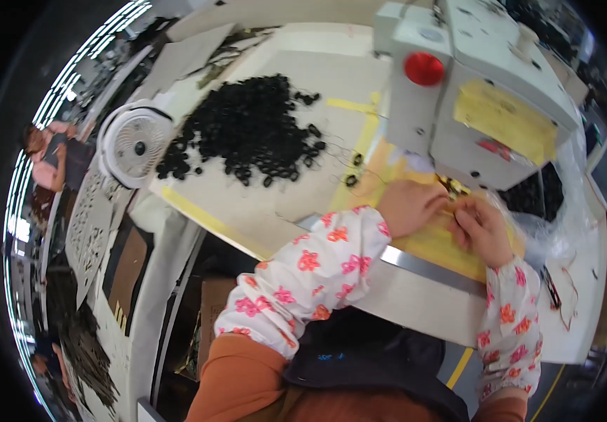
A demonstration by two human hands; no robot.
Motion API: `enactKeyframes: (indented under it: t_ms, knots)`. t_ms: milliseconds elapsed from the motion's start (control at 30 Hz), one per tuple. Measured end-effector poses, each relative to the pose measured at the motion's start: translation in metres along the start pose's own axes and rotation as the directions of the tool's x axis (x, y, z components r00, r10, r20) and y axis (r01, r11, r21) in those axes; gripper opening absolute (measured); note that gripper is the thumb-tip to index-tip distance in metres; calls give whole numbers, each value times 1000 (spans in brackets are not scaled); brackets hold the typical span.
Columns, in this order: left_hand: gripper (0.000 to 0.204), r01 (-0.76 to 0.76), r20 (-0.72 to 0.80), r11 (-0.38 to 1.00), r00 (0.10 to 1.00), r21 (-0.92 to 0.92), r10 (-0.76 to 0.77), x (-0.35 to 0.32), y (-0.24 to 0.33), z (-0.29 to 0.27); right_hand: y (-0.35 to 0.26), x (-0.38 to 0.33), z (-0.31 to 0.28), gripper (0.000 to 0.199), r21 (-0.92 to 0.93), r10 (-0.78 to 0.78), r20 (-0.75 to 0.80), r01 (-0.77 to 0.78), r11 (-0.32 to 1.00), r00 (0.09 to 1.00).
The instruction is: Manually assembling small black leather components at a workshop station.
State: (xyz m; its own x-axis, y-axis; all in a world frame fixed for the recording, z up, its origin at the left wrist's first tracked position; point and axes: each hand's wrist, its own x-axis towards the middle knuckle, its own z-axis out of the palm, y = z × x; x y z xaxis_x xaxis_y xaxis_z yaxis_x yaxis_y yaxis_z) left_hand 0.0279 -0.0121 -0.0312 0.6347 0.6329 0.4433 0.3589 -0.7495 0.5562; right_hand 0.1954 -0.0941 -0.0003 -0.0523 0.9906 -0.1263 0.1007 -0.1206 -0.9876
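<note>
At the sewing machine (493, 91), both hands work close together just below its head. My left hand (410, 208) has its fingers bent and pressed together at the shiny metal parts (453, 186) under the machine. Beside it, my right hand (485, 228) is closed in a pinch. Whatever the fingertips hold is hidden or too small to make out. The yellow-covered work surface (437, 243) lies beneath both hands. Left of the left hand, two small black loop-like pieces (350, 181) trail thin threads.
A large heap of small black pieces (247, 130) covers part of the table to the left. Beyond it stands a white fan (136, 144). Clear plastic (553, 235) and scissors-like dark tools (551, 288) lie at the right. Another person (57, 155) is far left.
</note>
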Motion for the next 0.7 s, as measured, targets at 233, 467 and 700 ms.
enactKeyframes:
  t_ms: [233,467,700]
  knots:
    - [23,187,232,949,964,-254,-128,7,8,-7,3,13,-1,15,69,61,9,-62,996,998]
    - [19,208,144,965,972,-159,-186,8,9,1,24,8,2,16,-337,-335,-246,244,909,910]
    - [20,321,141,944,941,-73,-309,22,11,9,28,17,1,11,-573,-550,-288,319,755,784]
